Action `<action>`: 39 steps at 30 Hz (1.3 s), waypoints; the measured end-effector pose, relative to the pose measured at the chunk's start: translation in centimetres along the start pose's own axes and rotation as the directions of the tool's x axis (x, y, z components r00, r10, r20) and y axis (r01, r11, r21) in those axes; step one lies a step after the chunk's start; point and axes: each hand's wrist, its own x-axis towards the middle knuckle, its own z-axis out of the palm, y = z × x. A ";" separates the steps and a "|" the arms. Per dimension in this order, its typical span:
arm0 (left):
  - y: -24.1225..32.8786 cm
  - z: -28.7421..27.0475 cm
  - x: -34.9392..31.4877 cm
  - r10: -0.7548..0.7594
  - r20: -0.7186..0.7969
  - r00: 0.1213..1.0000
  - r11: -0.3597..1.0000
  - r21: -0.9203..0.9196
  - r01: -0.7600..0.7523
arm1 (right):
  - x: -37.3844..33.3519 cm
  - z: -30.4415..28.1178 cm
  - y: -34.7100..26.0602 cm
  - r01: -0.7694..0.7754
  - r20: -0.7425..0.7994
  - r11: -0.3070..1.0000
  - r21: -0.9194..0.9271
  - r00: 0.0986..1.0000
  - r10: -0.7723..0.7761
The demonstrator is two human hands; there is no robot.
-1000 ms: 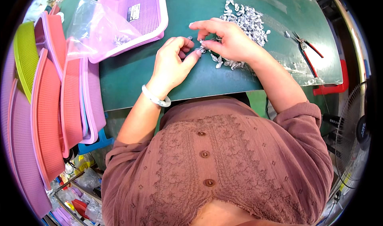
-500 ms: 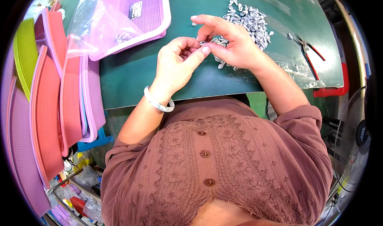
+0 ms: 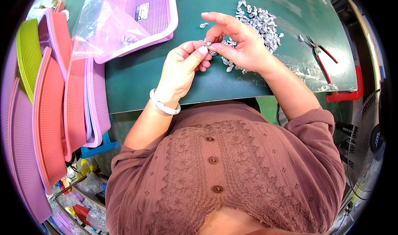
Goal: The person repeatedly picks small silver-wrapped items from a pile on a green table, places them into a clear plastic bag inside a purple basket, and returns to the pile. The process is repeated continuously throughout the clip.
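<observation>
Between my two hands, over the green tabletop, is a small silvery-grey teardrop-shaped piece (image 3: 208, 44). My left hand (image 3: 185, 63), with a pale bangle at the wrist, pinches it between thumb and fingers. From the other side my right hand (image 3: 240, 44) closes thumb and bent fingers on the same piece, its index finger raised and stretched away. A heap of similar grey pieces (image 3: 264, 27) lies beyond and beside my right hand, and part of it is hidden by that hand. One loose grey piece (image 3: 203, 25) rests apart from the heap, beyond my fingertips.
A purple plastic basket (image 3: 168, 25) stands at the far left, a clear bag (image 3: 97, 32) with some grey pieces lying over its edge. Red-handled pliers (image 3: 319, 54) lie on the right of the table (image 3: 141, 86). Stacked coloured baskets (image 3: 49, 123) crowd the left; a fan (image 3: 365, 139) stands right.
My left fingers have shifted around the small piece and its thumb has drawn back slightly. The right index finger is a little higher, and the loose piece beyond shows more fully.
</observation>
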 end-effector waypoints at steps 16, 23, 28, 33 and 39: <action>0.5 1.5 -0.9 0.170 -0.093 0.981 0.965 0.218 -0.146 | 0.0 0.1 0.2 -0.034 -0.025 0.992 0.121 0.999 0.038; 0.5 1.5 -1.0 0.168 -0.125 0.978 0.977 0.155 -0.148 | 0.0 0.0 0.2 -0.112 -0.016 0.973 0.204 0.993 0.117; 0.4 1.5 -1.1 0.182 -0.147 0.972 0.979 0.115 -0.166 | 0.0 0.1 0.3 -0.129 -0.015 0.972 0.195 0.991 0.135; 0.4 1.8 -1.1 0.220 -0.166 0.961 0.966 0.178 -0.190 | -0.1 0.2 0.5 -0.114 -0.018 0.987 0.116 0.993 0.117; 0.3 2.0 -1.0 0.262 -0.176 0.949 0.942 0.259 -0.212 | -0.1 0.2 0.2 -0.087 -0.036 0.996 0.035 0.995 0.088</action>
